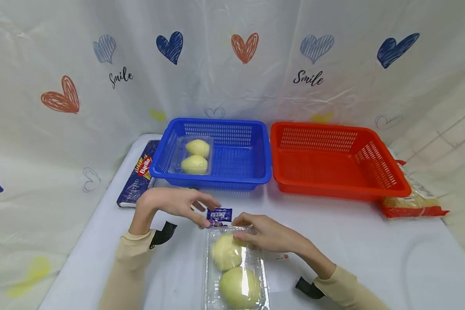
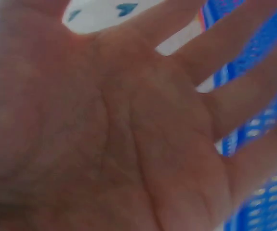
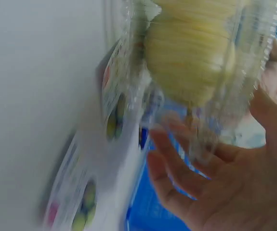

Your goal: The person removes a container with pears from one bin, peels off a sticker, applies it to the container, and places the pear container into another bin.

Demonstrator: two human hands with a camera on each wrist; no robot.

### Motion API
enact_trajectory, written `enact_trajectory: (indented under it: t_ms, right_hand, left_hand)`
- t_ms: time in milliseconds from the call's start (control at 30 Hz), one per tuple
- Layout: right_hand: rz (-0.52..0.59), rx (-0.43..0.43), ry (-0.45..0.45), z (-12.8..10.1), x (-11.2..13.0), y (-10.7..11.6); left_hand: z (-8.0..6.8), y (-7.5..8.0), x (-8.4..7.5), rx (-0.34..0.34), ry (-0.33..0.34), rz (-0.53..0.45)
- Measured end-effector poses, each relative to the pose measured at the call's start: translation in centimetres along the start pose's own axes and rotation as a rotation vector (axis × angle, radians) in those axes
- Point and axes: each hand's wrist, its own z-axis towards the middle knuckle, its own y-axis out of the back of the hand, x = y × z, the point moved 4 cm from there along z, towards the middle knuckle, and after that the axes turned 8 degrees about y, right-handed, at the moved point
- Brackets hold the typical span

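Note:
A clear plastic clamshell box (image 1: 236, 273) holds two round pale yellow fruits (image 1: 240, 286), kind unclear, one with a short stem. My right hand (image 1: 269, 232) grips the box at its far right corner, thumb on the top; in the right wrist view the fingers (image 3: 177, 168) curl around its end. Up and to the left, my left hand (image 1: 174, 202) hovers over the table with fingers loosely spread and nothing held. Close to its fingertips lie small purple wrapped snacks (image 1: 219, 214). The left wrist view is mostly filled by the palm (image 2: 128, 125).
Behind the hands stand a blue basket (image 1: 236, 178), with a second box of two yellow fruits (image 1: 195, 156), and a red basket (image 1: 333, 189). A blue Barilla spaghetti box (image 1: 139, 176) lies at left, a red-edged bag (image 1: 414, 202) at right. Printed cards (image 3: 75, 187) lie near the clamshell.

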Motion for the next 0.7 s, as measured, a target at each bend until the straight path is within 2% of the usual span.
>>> enact_trajectory:
  t_ms: [67, 133, 200, 267, 333, 433, 533, 700]
  right_hand:
    - [-0.008, -0.061, 0.006, -1.0, -0.1, 0.5]
    - [-0.079, -0.127, 0.003, -2.3, -0.4, 1.3]
    - [-0.213, -0.177, -0.006, -3.9, -0.9, 2.2]
    - [-0.372, -0.203, -0.011, -5.7, -1.3, 3.0]
    - [-0.505, -0.199, 0.001, -7.3, -1.8, 3.3]
    - [-0.635, -0.149, 0.041, -9.1, -2.6, 2.8]
    - [-0.713, -0.102, 0.087, -10.0, -3.0, 1.9]
    - [-0.811, -0.084, 0.083, -10.3, -3.3, 0.6]
  left_hand:
    - [0.6, -0.6, 0.4, 0.072, 0.069, 0.013]
    - [1.1, -1.2, 0.6, 0.134, 0.133, 0.015]
    - [1.9, -1.7, 0.5, 0.178, 0.175, 0.016]
    - [2.8, -2.1, 0.1, 0.201, 0.188, 0.015]
    - [3.6, -2.3, -0.4, 0.218, 0.189, 0.023]
    - [4.2, -2.5, -0.8, 0.231, 0.208, 0.036]
    - [4.3, -2.6, -0.8, 0.235, 0.230, 0.032]
    - [4.5, -3.0, -0.7, 0.252, 0.217, 0.035]
